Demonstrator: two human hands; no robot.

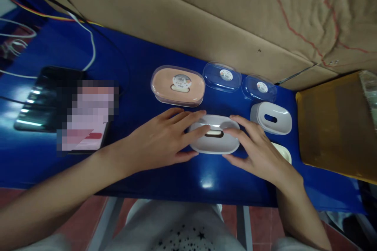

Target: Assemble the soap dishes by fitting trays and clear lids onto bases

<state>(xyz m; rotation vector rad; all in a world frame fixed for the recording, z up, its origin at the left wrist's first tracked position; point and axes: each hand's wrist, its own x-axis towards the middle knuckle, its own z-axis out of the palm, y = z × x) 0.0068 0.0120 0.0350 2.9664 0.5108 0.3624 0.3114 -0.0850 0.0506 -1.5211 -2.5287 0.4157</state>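
Note:
A light grey oval soap dish [219, 146] with a slot in its middle rests on the blue table in front of me. My left hand [165, 137] grips its left end, thumb at the near side and fingers over the far rim and inside. At the opposite end, my right hand [256, 147] holds it the same way. Something pale shows through the slot. Behind my left hand sits a peach oval soap dish [163, 84] under a clear lid with a round label. Another grey slotted dish [281, 119] lies beyond my right hand, which partly hides a cream dish [285, 152].
Two clear lids [216, 80] [250, 90] with round labels lie at the back. A phone [88, 125], its screen blurred out, leans on a dark glossy object [41, 102] at left, near cables [92, 43]. A cardboard box [332, 133] stands right; brown board [191, 27] lines the back.

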